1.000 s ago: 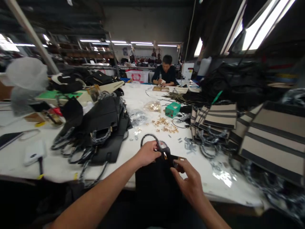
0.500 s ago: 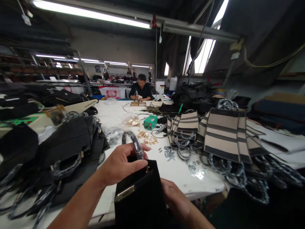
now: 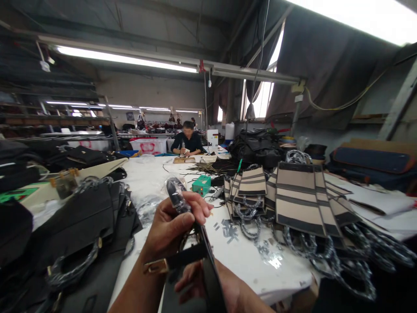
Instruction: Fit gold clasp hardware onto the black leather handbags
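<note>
A black handbag [image 3: 213, 278] is tilted up in front of me, its edge toward the camera. My left hand [image 3: 177, 217] is closed round the base of its plastic-wrapped handle [image 3: 176, 193], thumb on the near side. A black strap with a gold-coloured metal clasp [image 3: 156, 266] sticks out to the left below that hand. My right arm reaches behind the bag's right side. The fingers of my right hand [image 3: 190, 280] show left of the dark panel, curled against the bag; the palm is hidden.
Black bags with wrapped handles [image 3: 78, 221] pile up at left. Striped bags [image 3: 302, 195] lie at right. On the white table [image 3: 241, 256] are small metal plates [image 3: 230, 230] and a green box [image 3: 202, 184] with cables. A person [image 3: 187, 141] works at the far end.
The handbag has turned from showing its broad side to edge-on, and its clasp strap now sticks out left. My left hand keeps the handle. My right hand has moved round behind the bag.
</note>
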The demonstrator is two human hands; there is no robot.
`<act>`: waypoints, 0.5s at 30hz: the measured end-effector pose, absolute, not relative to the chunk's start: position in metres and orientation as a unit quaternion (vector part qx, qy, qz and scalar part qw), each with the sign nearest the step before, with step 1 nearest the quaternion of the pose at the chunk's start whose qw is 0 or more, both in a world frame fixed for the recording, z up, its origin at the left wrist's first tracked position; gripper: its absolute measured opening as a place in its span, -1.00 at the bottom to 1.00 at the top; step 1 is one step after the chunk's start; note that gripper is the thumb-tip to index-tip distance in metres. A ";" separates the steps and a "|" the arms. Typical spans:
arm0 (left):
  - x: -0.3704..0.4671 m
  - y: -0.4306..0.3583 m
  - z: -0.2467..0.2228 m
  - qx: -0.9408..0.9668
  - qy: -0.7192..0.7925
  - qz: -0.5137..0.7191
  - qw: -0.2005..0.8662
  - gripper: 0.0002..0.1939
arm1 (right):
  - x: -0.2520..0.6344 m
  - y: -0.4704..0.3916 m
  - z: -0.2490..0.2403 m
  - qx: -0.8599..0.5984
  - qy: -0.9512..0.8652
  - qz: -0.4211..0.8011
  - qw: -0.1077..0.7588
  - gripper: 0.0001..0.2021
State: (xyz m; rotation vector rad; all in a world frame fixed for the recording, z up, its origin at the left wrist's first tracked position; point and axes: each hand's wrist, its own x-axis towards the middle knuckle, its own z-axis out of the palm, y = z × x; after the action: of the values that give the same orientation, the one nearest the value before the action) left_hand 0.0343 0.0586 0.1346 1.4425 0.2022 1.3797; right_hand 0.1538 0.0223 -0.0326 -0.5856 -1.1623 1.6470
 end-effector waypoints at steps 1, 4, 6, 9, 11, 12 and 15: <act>0.037 0.066 0.129 0.590 0.102 0.590 0.542 -0.69 | 0.158 0.021 -0.035 -0.241 -0.447 0.690 0.515 -0.35; 0.036 0.090 0.099 0.551 0.222 0.577 0.560 -0.52 | 0.190 0.012 -0.037 -0.259 -0.358 0.685 0.579 -0.40; 0.026 0.103 0.066 0.569 0.339 0.527 0.532 -0.47 | 0.226 0.003 -0.035 -0.300 -0.316 0.650 0.623 -0.45; -0.003 0.111 -0.004 0.632 0.496 0.422 0.421 -0.51 | 0.294 -0.011 -0.029 -0.409 -0.278 0.568 0.658 -0.54; -0.025 0.108 -0.057 0.647 0.556 0.375 0.363 -0.49 | 0.341 -0.017 -0.023 -0.489 -0.254 0.504 0.665 -0.54; -0.035 0.105 -0.082 0.649 0.584 0.365 0.325 -0.47 | 0.364 -0.017 -0.020 -0.525 -0.246 0.465 0.669 -0.54; -0.055 0.094 -0.136 0.678 0.606 0.355 0.218 -0.49 | 0.425 0.000 -0.004 -0.606 -0.240 0.322 0.687 -0.54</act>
State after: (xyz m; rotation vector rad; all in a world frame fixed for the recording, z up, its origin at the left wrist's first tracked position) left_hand -0.0549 0.0938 -0.1365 1.8770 1.6783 0.9826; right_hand 0.4249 0.0004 -0.0036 -1.3559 -0.5363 0.7212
